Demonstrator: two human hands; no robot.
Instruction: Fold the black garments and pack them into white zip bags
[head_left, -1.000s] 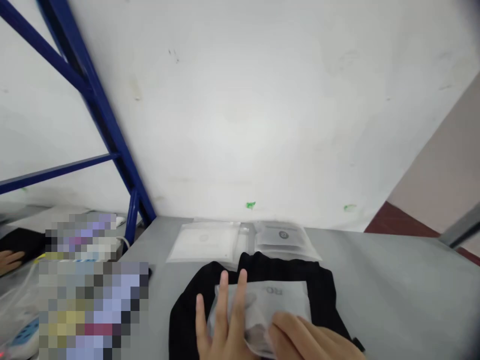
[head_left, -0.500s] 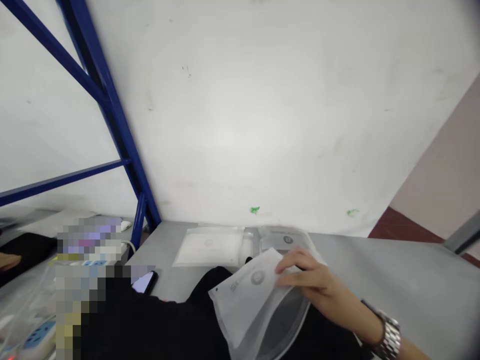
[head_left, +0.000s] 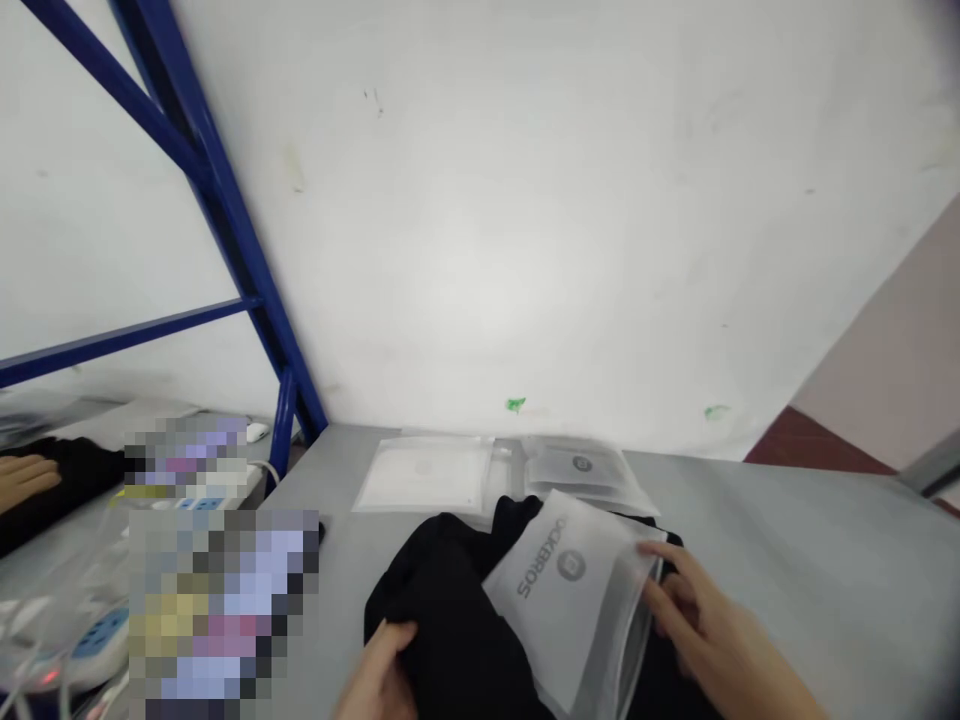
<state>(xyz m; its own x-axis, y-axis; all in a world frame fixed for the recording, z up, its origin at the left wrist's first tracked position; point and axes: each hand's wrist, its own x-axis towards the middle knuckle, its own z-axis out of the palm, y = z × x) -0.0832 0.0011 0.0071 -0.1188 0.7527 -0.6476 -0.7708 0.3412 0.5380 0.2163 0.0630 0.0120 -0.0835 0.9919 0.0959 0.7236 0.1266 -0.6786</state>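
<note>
My right hand pinches the open edge of a frosted zip bag printed with a round logo and "ROCKBROS" lettering, partly cut off. The bag lies slanted over a bunched black cloth garment in front of me, and its mouth gapes towards the right. At the garment's left side, my left hand grips the fabric, thumb on top; the other fingers are mostly hidden. Behind, flat on the grey table, are a white packed zip bag and a grey one with the same logo.
A white wall rises behind the table, with a blue metal frame on the left. Power strips and cables lie at lower left, beside a pixelated patch. Another person's hand rests on black cloth at far left.
My left hand has come into view on the black garment. My right hand and the zip bag have shifted right, and the bag has turned. The other person's hand reaches further in.
</note>
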